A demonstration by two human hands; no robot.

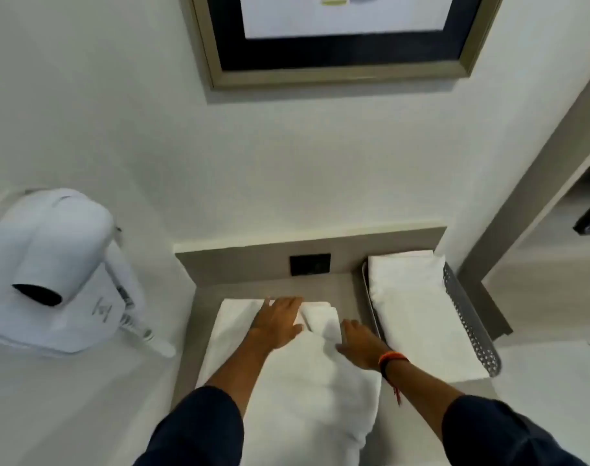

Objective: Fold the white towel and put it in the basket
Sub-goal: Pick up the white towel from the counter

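Head cam: white towel (pixel 307 381) runs near-to-far on the counter (pixel 347 290), both hands flat on its far end, fingers spread, gripping nothing. Right hand (pixel 361 344) sits nearer the perforated metal basket (pixel 468 324), so it probably leads.

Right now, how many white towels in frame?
2. One white towel lies on the counter under the left hand and right hand; one folded towel sits in the basket. More may lie beneath.

White towel (pixel 307 381), perforated grey basket (pixel 468 317), orange wristband (pixel 393 358).
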